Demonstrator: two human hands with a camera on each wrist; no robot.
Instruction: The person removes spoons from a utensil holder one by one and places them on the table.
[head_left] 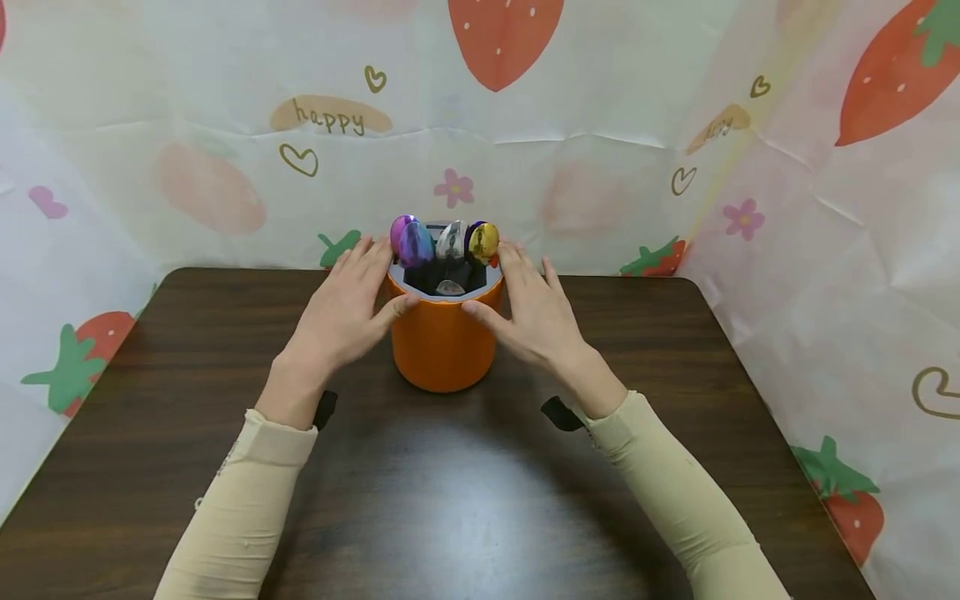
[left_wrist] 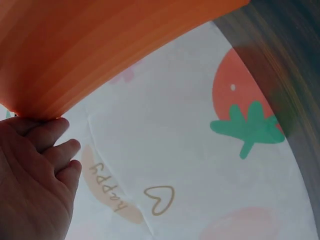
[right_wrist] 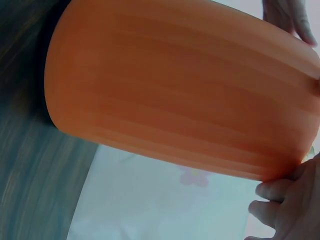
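An orange cylindrical utensil holder [head_left: 444,350] with a grey inner rim stands upright on the dark wooden table. Shiny spoon-like heads rise from it: purple and blue [head_left: 416,244], silver [head_left: 452,242] and gold [head_left: 483,241]. Lower inside, a small silver rounded piece [head_left: 450,288] shows; their handles are hidden. My left hand [head_left: 341,308] touches the holder's left side near the rim, fingers extended and thumb at the front. On the opposite side my right hand [head_left: 536,312] lies likewise, thumb on the front rim. Both wrist views show fingertips against the orange wall [right_wrist: 175,90].
The dark wooden table [head_left: 450,500] extends in front of and beside the holder. Behind its far edge hangs a pale cloth backdrop [head_left: 585,108] printed with strawberries, hearts and flowers, which also runs along both sides. The holder stands near that far edge.
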